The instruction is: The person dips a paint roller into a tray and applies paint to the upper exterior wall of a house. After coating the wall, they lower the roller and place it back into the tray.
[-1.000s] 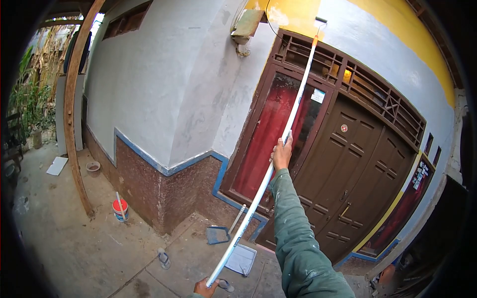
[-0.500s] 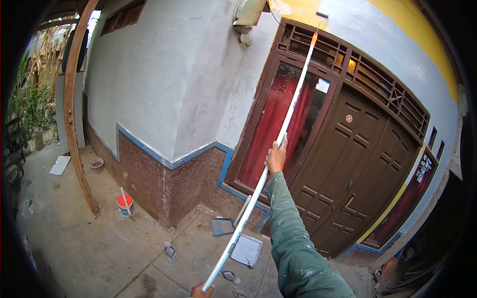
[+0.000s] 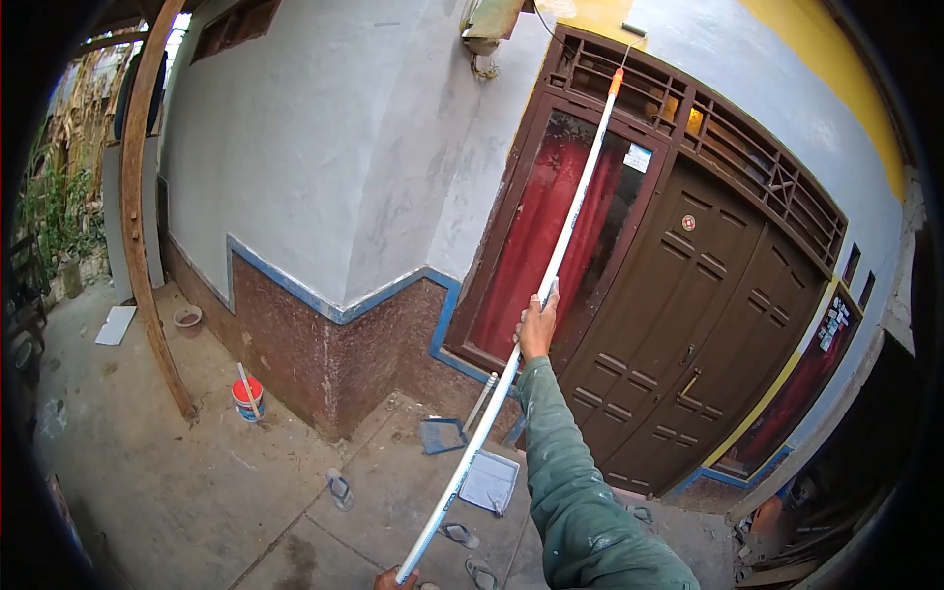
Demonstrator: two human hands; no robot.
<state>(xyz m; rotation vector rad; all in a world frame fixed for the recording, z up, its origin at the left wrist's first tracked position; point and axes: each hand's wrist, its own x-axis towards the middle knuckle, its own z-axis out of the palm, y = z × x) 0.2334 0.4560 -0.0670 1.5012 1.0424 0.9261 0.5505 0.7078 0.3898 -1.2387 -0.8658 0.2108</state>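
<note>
A long white extension pole (image 3: 573,216) slants up across the view, with an orange tip and a paint roller (image 3: 633,29) at its far end. The roller is at the wall just above the brown window frame; whether it touches the wall is hard to tell. My right hand (image 3: 536,323), in a paint-spotted green sleeve, is wrapped round the middle of the pole. Low at the bottom edge, my left hand (image 3: 393,580) grips the pole's lower end and is partly cut off.
Brown double doors (image 3: 678,334) stand right of a window with a red curtain (image 3: 531,236). On the floor are a white paint tray (image 3: 489,482), a blue tray (image 3: 442,436), a red-topped bucket (image 3: 248,398) and several sandals (image 3: 339,489). A wooden post (image 3: 135,206) rises at left.
My right hand and the pole have come slightly down and left. The roller sits a little lower against the wall, and its sleeve shows more clearly. The view has shifted slightly.
</note>
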